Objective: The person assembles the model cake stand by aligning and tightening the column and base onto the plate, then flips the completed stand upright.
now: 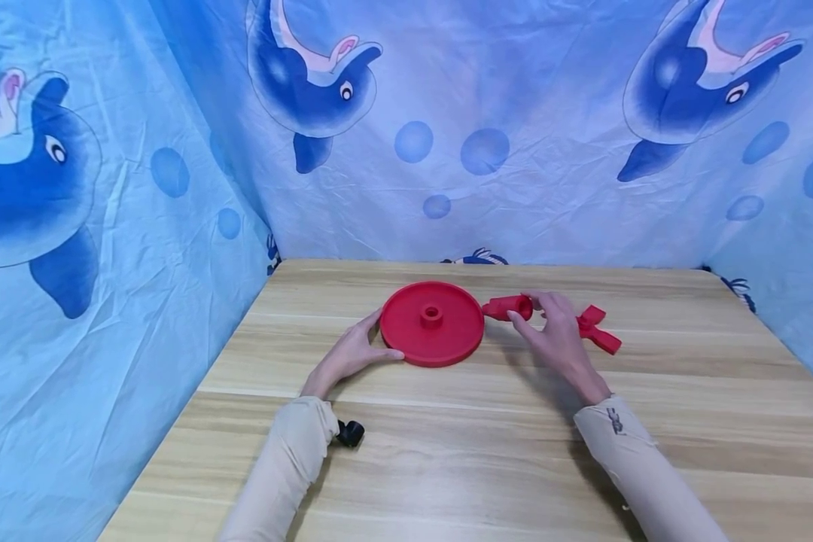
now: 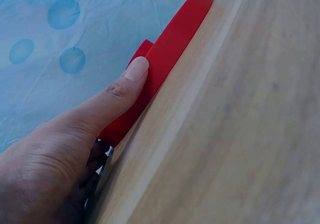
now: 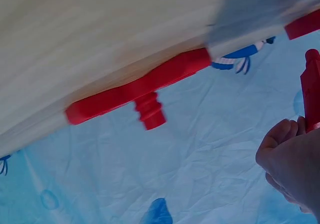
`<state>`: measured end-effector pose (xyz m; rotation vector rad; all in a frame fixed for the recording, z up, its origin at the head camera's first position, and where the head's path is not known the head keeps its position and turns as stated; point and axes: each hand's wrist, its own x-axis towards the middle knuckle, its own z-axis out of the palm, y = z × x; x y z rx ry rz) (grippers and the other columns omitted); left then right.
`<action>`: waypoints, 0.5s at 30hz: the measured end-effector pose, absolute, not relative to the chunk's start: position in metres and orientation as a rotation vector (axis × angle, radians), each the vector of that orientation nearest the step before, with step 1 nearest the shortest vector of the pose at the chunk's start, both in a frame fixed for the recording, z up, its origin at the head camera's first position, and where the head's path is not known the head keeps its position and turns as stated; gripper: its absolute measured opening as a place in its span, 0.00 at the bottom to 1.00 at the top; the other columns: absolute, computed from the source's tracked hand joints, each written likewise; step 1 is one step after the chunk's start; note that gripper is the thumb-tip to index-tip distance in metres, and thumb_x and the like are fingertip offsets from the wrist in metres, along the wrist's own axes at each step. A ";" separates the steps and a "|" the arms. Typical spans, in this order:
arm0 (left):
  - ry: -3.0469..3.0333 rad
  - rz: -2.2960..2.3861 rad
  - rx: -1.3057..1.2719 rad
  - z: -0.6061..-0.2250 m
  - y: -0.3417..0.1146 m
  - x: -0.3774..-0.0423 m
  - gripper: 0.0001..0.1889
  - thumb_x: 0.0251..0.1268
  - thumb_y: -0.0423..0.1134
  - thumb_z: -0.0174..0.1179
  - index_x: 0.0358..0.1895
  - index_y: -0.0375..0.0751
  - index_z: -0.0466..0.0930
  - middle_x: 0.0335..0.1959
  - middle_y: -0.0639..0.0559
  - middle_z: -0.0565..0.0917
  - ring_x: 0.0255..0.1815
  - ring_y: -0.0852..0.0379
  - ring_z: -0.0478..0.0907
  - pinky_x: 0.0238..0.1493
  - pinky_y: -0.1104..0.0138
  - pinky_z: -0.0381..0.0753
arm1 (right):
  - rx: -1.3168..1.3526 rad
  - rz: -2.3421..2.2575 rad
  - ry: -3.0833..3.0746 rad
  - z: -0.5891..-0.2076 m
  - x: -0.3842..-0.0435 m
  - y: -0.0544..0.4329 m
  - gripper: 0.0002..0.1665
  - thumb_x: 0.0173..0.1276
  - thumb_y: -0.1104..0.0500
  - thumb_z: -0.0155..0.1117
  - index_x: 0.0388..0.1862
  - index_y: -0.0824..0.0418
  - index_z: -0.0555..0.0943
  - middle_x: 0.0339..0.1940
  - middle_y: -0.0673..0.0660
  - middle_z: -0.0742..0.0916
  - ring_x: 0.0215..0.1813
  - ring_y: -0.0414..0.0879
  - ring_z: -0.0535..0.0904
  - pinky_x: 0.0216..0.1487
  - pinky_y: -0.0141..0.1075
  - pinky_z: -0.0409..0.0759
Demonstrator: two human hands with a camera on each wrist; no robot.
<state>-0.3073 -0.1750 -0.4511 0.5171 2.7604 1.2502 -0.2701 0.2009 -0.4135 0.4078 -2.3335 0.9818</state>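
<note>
Our left fingers (image 1: 369, 325) grip the red disc (image 1: 406, 335), our right fingers (image 1: 552, 307) pinch the tapered part (image 1: 503, 308); the studded piece (image 1: 589, 324) lies apart; we judge joining unstarted

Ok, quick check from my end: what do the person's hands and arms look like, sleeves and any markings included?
Both the left hand and the right hand are bare, with no gloves. The left sleeve and right sleeve are long, pale beige and creased. A small dark marking shows near the right cuff; a small black piece shows beside the left cuff.
</note>
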 end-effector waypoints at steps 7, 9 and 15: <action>2.763 1.250 0.529 -0.452 -0.175 -0.307 0.61 0.50 0.65 0.78 0.84 0.50 0.53 0.81 0.50 0.62 0.80 0.47 0.57 0.76 0.45 0.62 | 0.457 1.048 -2.314 -0.408 -0.275 0.183 0.30 0.64 0.60 0.78 0.62 0.69 0.80 0.52 0.64 0.83 0.55 0.60 0.76 0.50 0.58 0.79; 2.760 1.259 0.536 -0.451 -0.175 -0.307 0.61 0.50 0.65 0.78 0.84 0.50 0.53 0.80 0.50 0.63 0.80 0.47 0.57 0.76 0.45 0.62 | 0.465 1.069 -2.311 -0.407 -0.277 0.179 0.30 0.64 0.59 0.78 0.62 0.69 0.80 0.52 0.64 0.83 0.55 0.60 0.76 0.51 0.58 0.79; 2.750 1.274 0.542 -0.451 -0.175 -0.307 0.61 0.50 0.64 0.78 0.84 0.49 0.54 0.80 0.51 0.63 0.80 0.48 0.57 0.76 0.45 0.61 | 0.481 1.093 -2.291 -0.408 -0.281 0.168 0.28 0.65 0.60 0.78 0.60 0.70 0.81 0.51 0.64 0.83 0.54 0.59 0.76 0.52 0.56 0.79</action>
